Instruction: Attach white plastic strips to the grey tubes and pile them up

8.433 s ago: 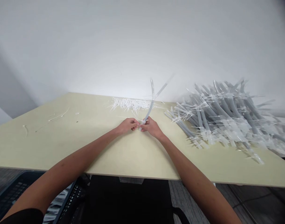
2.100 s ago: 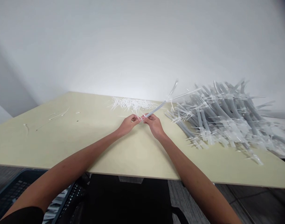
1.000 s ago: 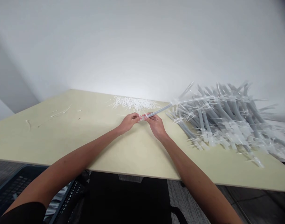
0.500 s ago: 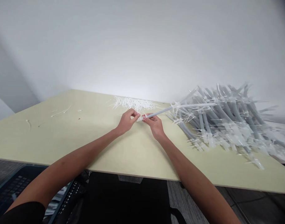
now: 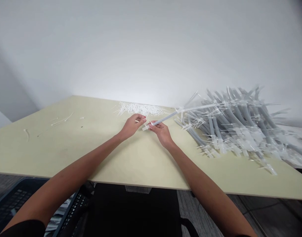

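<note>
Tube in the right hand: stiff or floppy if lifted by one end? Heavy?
Probably semi-stiff: the tube, held near one end by the right hand, spans out over the table with little sag. Likely light, since fingertips alone carry it. The tubes in the pile show gentle curves, so it probably flexes rather than snaps.

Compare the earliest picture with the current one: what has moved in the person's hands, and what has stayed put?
The clear tube, once pointing up and away, has swung down to the right toward the pile of tubes. The right hand still grips its near end; the left hand stays beside it. The cable ties and table are unchanged.
</note>
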Demonstrator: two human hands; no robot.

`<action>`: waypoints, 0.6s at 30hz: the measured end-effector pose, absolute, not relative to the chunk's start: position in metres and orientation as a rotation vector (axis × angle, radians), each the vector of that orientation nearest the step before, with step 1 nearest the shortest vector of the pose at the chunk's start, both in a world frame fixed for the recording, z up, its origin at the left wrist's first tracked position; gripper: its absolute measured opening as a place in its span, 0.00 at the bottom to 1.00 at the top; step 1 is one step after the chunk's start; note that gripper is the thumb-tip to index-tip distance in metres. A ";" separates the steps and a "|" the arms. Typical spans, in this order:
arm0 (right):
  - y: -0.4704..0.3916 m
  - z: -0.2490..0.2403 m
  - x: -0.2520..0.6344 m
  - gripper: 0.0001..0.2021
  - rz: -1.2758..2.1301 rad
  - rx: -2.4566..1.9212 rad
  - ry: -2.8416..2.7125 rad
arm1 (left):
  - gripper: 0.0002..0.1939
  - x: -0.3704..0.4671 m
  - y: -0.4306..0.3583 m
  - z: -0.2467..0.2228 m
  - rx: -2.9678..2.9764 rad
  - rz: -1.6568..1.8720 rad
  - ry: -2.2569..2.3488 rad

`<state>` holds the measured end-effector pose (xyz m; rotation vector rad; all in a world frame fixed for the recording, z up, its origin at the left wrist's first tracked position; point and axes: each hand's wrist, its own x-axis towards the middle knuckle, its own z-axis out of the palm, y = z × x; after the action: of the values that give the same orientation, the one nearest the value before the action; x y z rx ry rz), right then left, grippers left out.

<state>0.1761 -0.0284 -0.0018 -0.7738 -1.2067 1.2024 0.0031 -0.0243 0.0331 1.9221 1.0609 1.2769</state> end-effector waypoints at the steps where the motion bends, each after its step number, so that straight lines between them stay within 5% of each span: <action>1: -0.029 -0.002 0.176 0.17 1.208 -0.774 -1.228 | 0.14 0.003 -0.024 0.033 1.908 1.260 1.044; 18: -0.035 0.004 0.171 0.14 1.244 -0.870 -1.348 | 0.11 0.008 -0.022 0.019 2.084 1.222 1.133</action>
<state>0.1705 -0.0354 0.0036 -0.8703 -1.3485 1.2438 0.0076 -0.0221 0.0191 2.0836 1.1333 1.2216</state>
